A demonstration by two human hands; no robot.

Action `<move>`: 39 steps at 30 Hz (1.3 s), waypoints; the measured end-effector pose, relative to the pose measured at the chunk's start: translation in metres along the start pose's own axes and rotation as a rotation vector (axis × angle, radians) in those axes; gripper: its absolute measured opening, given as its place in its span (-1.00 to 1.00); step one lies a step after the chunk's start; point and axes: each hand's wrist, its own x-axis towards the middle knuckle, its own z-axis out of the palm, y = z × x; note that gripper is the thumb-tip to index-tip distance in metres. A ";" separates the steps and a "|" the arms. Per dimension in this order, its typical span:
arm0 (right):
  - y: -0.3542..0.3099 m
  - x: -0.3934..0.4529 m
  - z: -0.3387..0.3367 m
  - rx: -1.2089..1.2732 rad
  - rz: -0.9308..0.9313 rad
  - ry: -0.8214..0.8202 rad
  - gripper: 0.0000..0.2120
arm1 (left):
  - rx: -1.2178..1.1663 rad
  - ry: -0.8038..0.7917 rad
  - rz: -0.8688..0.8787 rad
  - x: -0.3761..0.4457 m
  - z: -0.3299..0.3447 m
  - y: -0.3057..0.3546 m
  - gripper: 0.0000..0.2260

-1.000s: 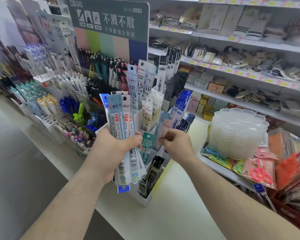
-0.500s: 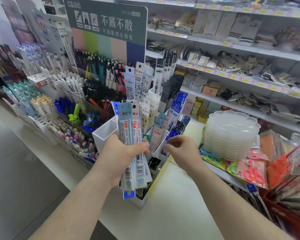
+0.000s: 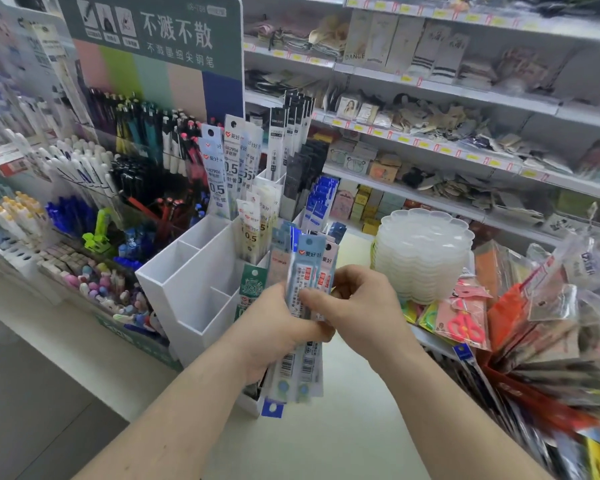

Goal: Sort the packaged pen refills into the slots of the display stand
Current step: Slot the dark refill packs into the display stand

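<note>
Pale-blue packs of pen refills (image 3: 303, 306) stand fanned upright in the left hand (image 3: 274, 327), whose curled fingers clamp the bundle at mid-length, probably so the printed tops stay readable. The right hand (image 3: 357, 303) pinches the front pack with its thumb, seemingly to peel one off. Just behind stands the white display stand (image 3: 191, 285), its near-left slots vacant, its far slots already filled.
</note>
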 end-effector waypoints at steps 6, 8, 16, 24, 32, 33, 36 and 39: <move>0.005 -0.003 -0.015 0.165 0.086 -0.008 -0.92 | -0.124 -0.170 -0.079 0.005 -0.003 -0.006 -0.41; 0.007 -0.005 -0.016 0.162 0.097 0.008 -0.89 | -0.097 -0.149 -0.051 0.006 -0.001 -0.008 -0.46; 0.015 -0.004 -0.014 0.334 0.094 -0.023 -0.87 | -0.164 -0.124 -0.083 0.010 -0.002 -0.012 -0.48; 0.026 -0.007 -0.015 0.430 0.112 0.020 -0.87 | -0.125 -0.084 -0.043 0.010 -0.003 -0.014 -0.60; 0.028 -0.008 -0.017 0.510 0.163 0.028 -0.78 | -0.129 -0.028 -0.051 0.008 -0.007 -0.014 -0.59; 0.028 -0.009 -0.016 0.504 0.164 0.046 -0.80 | -0.121 -0.012 -0.048 0.007 -0.006 -0.014 -0.59; 0.028 -0.010 -0.010 0.501 0.140 0.051 -0.89 | -0.082 0.036 -0.016 0.008 -0.003 -0.016 -0.62; 0.029 -0.010 -0.008 0.496 0.131 0.028 -0.87 | -0.060 0.065 0.005 0.007 -0.004 -0.018 -0.63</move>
